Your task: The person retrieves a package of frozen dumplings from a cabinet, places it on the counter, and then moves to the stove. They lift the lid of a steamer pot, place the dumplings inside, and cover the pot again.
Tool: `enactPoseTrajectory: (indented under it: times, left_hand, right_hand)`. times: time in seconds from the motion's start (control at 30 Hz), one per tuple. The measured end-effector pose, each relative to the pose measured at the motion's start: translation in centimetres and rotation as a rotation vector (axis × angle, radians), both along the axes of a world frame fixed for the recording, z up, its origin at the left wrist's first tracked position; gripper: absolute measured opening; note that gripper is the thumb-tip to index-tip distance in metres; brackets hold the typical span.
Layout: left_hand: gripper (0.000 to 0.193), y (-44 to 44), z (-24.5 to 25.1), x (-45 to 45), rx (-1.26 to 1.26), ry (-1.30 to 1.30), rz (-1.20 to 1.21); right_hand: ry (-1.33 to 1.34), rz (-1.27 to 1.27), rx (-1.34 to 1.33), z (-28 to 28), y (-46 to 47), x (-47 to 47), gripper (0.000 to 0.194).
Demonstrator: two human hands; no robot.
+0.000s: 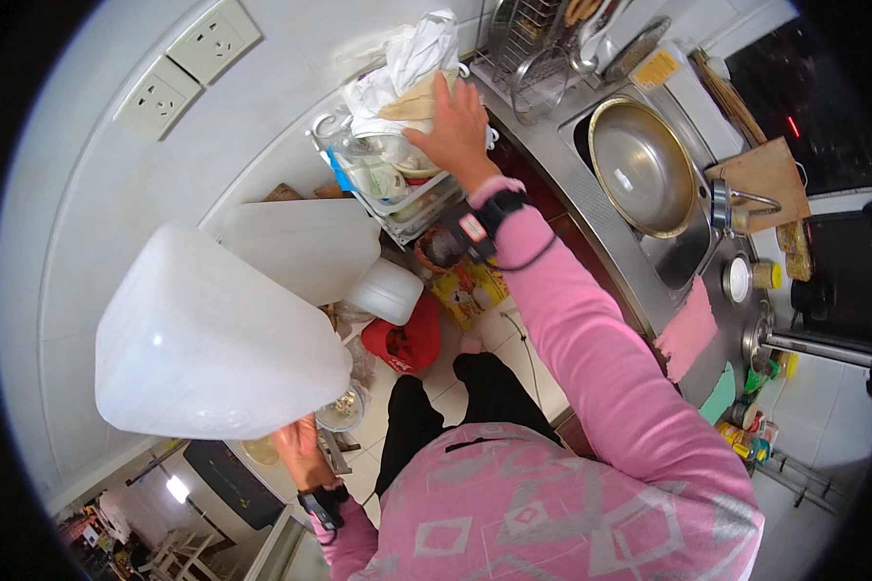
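My left hand (296, 449) holds up a large, translucent white plastic container (218, 341), tilted at the left. Its fingers are mostly hidden behind the container. My right hand (456, 123) reaches forward, fingers spread, over a beige cloth or sheet (413, 103) lying on bunched white cloths (425, 43); whether it presses on them I cannot tell. These top a white tiered rack (396, 207) filled with plastic bags (378, 171).
Another white plastic container (298, 247) and a smaller white one (386, 290) stand by the wall. A red bag (405, 341) is on the tiled floor. Along the right runs a steel counter (552, 149), with a metal basin (636, 167) over the sink and a dish rack (523, 51) behind.
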State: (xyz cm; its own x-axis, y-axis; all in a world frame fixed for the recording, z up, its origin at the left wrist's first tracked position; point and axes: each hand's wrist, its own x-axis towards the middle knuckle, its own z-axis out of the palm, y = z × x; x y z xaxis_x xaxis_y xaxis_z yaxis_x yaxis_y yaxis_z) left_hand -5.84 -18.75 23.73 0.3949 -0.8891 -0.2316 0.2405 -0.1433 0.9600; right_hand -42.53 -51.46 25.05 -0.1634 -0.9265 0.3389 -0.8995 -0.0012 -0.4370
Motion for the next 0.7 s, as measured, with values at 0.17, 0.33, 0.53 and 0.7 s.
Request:
enactPoseTrajectory:
  times: [0.17, 0.33, 0.53, 0.7]
  left_hand:
    - [0.040, 3.2, -1.4, 0.3, 0.095, 0.690, 0.315]
    - [0.040, 6.0, -3.7, 1.0, 0.095, 0.683, 0.304]
    - [0.042, 6.7, -4.6, 1.4, 0.041, 0.748, 0.291]
    - [0.043, 6.5, -4.1, 1.4, 0.148, 0.665, 0.382]
  right_hand:
    - [0.072, -0.133, 0.208, -1.6, -4.6, 4.2, 0.114]
    - [-0.044, -0.233, 0.203, -4.9, -7.1, 4.3, 0.097]
    - [-0.477, -0.290, -0.137, -9.3, -7.1, 0.0, 0.038]
    - [-0.995, -0.237, -0.387, -11.6, -4.4, -3.0, 0.025]
